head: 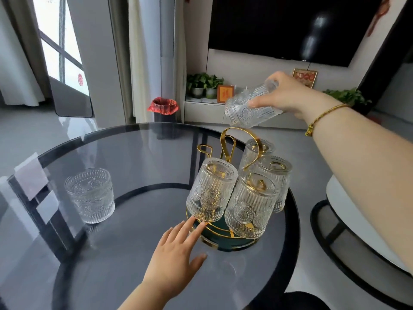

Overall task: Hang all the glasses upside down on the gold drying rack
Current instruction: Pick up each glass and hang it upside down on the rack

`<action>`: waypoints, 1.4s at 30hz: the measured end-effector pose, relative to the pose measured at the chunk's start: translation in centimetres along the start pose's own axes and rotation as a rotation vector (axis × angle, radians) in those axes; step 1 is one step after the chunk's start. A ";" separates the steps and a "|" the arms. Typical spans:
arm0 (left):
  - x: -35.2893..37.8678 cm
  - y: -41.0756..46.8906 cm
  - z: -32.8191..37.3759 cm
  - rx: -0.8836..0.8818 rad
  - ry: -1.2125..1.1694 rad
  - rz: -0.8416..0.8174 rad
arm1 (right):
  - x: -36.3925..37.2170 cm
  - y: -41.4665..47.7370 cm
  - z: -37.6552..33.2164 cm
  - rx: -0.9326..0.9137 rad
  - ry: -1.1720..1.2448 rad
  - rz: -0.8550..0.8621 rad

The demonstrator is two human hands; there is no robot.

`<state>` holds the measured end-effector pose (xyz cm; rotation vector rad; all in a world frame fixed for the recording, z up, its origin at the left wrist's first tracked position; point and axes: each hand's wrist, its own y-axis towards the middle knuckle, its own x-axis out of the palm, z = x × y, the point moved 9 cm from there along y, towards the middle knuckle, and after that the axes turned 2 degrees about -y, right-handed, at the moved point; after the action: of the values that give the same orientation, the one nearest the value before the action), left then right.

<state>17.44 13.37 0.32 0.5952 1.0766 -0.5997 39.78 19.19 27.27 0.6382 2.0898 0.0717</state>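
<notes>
The gold drying rack (pixel 228 139) stands on a dark green base at the right of the round glass table (pixel 138 142). Several embossed clear glasses hang upside down on its prongs, the nearest one (pixel 211 191) at the front left. My right hand (pixel 283 95) holds another embossed glass (pixel 248 108) tilted on its side in the air just above the rack's top loop. My left hand (pixel 178 251) lies flat with fingers spread, its fingertips touching the rack's base rim. One more glass (pixel 90 194) stands upright on the table at the left.
A white round stool or side table (pixel 348 220) sits close to the right of the glass table. Beyond are a bin with a red bag (pixel 163 108), potted plants (pixel 204 85) on a low cabinet and a dark TV screen (pixel 290 25).
</notes>
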 end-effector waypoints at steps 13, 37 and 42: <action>-1.5 -0.1 0.2 -0.084 0.036 -0.054 | 6.9 1.9 -1.2 -0.125 -0.325 -0.261; -2.0 0.2 1.2 0.016 0.131 0.005 | 13.7 0.0 1.8 -0.280 -0.282 -0.490; -1.4 0.1 1.0 0.013 0.158 0.004 | 13.8 0.0 1.7 -0.277 -0.304 -0.489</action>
<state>17.61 12.94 2.01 0.6641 1.2199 -0.5635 35.03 25.32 15.70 -0.0374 1.8402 -0.0142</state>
